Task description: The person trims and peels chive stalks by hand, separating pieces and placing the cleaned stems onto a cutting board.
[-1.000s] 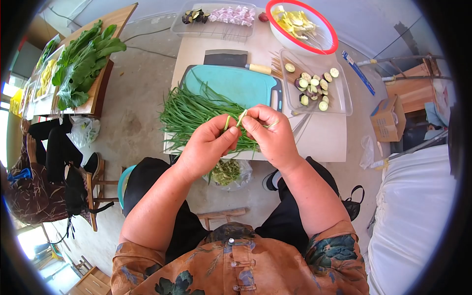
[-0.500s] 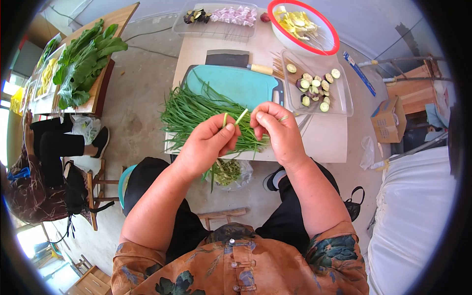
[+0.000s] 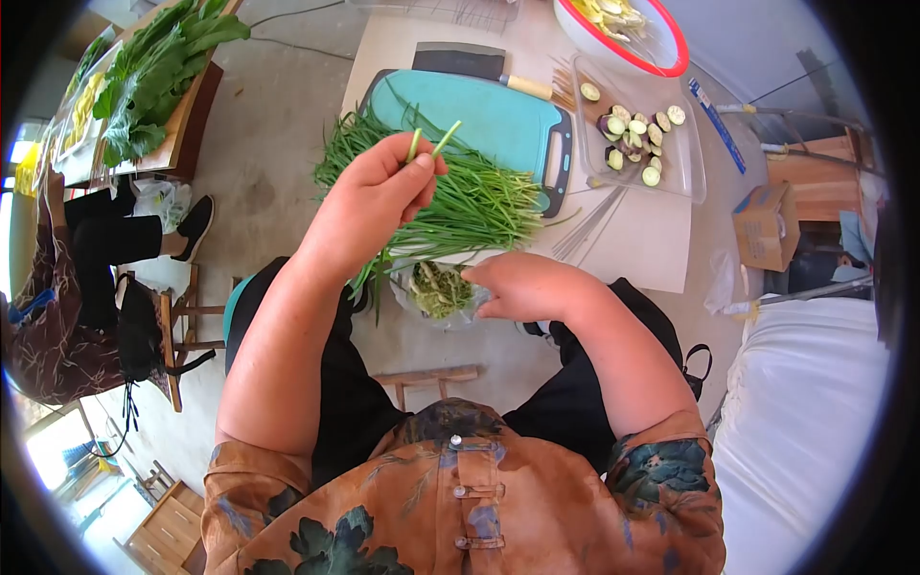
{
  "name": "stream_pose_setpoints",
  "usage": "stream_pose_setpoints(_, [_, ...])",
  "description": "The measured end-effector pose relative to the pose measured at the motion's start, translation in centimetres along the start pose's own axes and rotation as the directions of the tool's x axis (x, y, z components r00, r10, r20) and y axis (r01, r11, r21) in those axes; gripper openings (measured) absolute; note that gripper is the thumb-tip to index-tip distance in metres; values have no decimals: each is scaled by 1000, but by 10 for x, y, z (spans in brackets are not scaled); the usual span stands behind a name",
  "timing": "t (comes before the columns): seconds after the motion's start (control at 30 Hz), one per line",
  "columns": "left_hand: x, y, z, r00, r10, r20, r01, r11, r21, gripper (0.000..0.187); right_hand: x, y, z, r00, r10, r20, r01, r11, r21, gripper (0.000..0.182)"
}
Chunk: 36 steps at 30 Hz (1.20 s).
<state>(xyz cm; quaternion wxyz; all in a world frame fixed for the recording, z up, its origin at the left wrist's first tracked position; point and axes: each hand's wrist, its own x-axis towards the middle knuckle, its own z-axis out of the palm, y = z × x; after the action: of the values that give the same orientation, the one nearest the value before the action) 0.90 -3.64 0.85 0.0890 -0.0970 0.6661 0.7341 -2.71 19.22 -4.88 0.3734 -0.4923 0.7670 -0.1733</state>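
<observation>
My left hand (image 3: 379, 196) is closed around a few garlic chives, their pale cut stalk ends (image 3: 447, 139) sticking up past the thumb and their green leaves trailing below the wrist. Lower down, my right hand (image 3: 527, 286) reaches past the table's front edge, fingers apart, beside a clear plastic bag of green trimmings (image 3: 439, 290). Nothing shows in its grasp. A big heap of garlic chives (image 3: 479, 206) lies on the table, partly over a turquoise cutting board (image 3: 460, 115).
Behind the board lies a cleaver (image 3: 460, 60) with a wooden handle. To the right are a clear tray (image 3: 682, 158) of eggplant pieces, metal skewers (image 3: 589, 225) and a red-rimmed bowl (image 3: 671, 67). A person (image 3: 67, 316) sits at the left near leafy greens (image 3: 153, 86).
My right hand has parted from my left and dropped to the trimmings bag, its pinch opened. My left hand has shifted up and left, keeping the chives. The view has tipped downward.
</observation>
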Motion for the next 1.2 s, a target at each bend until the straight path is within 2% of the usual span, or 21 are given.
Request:
stream_pose_setpoints(0.13, [-1, -3, 1, 997, -39, 71, 38, 999, 10, 16, 5, -6, -14, 999, 40, -24, -41, 998, -46, 22])
stream_pose_setpoints(0.2, [-2, -4, 3, 989, -82, 123, 85, 996, -23, 15, 1, -20, -32, 994, 94, -60, -90, 993, 74, 21])
stream_pose_setpoints(0.33, [-3, -8, 5, 978, -94, 189, 99, 995, -21, 15, -8, -25, -50, 973, 111, -200, -83, 986, 145, 19])
stream_pose_setpoints(0.4, [-3, -6, 7, 973, -93, 211, 97, 995, -8, 17, -7, -20, -49, 801, 247, -546, 45, 884, 466, 18])
stream_pose_setpoints(0.43, [-3, -7, 8, 965, -98, 243, 97, 995, 14, 18, -7, -17, -46, 746, 350, -566, 136, 753, 644, 18])
stream_pose_setpoints(0.47, [-3, -8, 10, 956, -101, 275, 95, 995, 36, 19, -6, -15, -46, 744, 351, -569, 137, 754, 643, 18])
stream_pose_setpoints(0.53, [-2, -11, 14, 946, -115, 303, 110, 993, 32, 21, -3, -12, -49, 729, 375, -573, 397, 451, 799, 19])
stream_pose_setpoints(0.6, [-2, -11, 17, 920, -164, 356, 129, 984, 120, 21, -6, -11, -50, 754, 363, -547, 367, 458, 810, 16])
stream_pose_setpoints(0.63, [-2, -15, 19, 919, -143, 366, 90, 983, 158, 21, -6, -12, -50, 775, 347, -529, 343, 472, 812, 14])
stream_pose_setpoints(0.73, [-4, -13, 25, 894, -179, 412, 138, 982, 127, 23, -7, -23, -54, 794, 310, -523, 342, 483, 806, 9])
stream_pose_setpoints(0.8, [-4, -19, 28, 891, -156, 426, 118, 986, 115, 23, -9, -27, -55, 848, 268, -458, 301, 469, 830, 8])
stream_pose_setpoints(0.93, [-2, -25, 26, 874, -154, 462, 102, 985, 137, 26, -9, -29, -51, 839, 272, -471, 305, 482, 821, 7])
stream_pose_setpoints(1.0, [-1, -28, 23, 870, -180, 459, 103, 977, 187, 26, -8, -27, -49, 767, 94, -635, 407, 693, 595, 7])
stream_pose_setpoints(1.03, [-2, -29, 22, 866, -206, 456, 105, 966, 236, 27, -8, -26, -49, 767, 91, -635, 409, 694, 593, 7])
stream_pose_setpoints(1.1, [-4, -26, 23, 881, -191, 433, 68, 957, 283, 28, -8, -23, -52, 788, -5, -616, 317, 861, 398, 9])
stream_pose_setpoints(1.13, [-5, -24, 25, 893, -176, 414, 33, 944, 329, 29, -9, -23, -53, 787, -10, -616, 320, 861, 396, 9])
stream_pose_setpoints(1.2, [-6, -16, 24, 916, -147, 374, -3, 928, 372, 28, -11, -24, -56, 790, 136, -598, 265, 803, 533, 9])
